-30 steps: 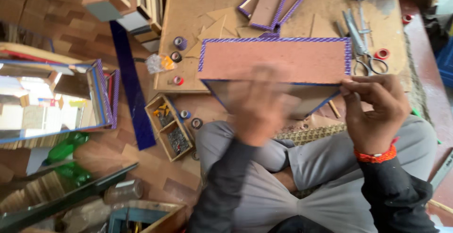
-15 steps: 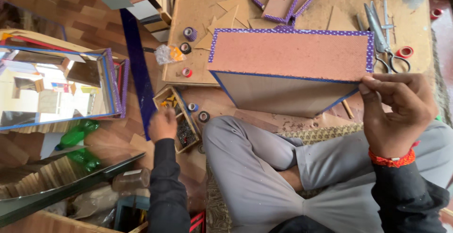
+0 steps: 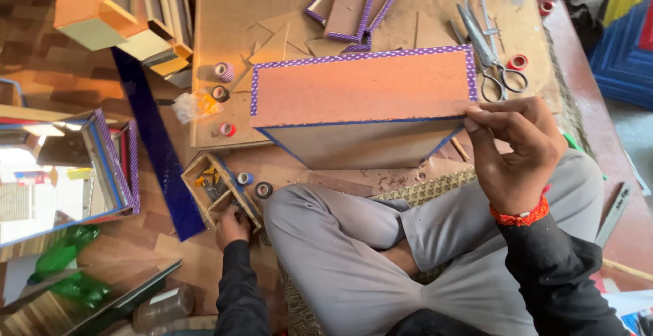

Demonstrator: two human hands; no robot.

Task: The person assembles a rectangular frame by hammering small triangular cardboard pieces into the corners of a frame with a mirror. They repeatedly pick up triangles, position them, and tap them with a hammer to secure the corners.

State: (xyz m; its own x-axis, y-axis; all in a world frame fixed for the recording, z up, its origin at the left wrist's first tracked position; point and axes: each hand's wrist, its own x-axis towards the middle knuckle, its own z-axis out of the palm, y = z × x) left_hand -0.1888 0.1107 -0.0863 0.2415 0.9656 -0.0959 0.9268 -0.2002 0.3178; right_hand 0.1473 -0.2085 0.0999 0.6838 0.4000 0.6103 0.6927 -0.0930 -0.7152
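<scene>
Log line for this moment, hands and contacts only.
right hand: pinching corner of purple-edged board | left hand: at small wooden tray | scissors: untouched

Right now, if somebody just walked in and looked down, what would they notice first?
Probably the big brown board box edged in purple dotted tape, tipped up in the middle of the low wooden worktable, with the right hand pinching its right corner. Next, the left hand reaching into the small wooden divided tray on the floor, and the silver scissors lying on the table's right side.
</scene>
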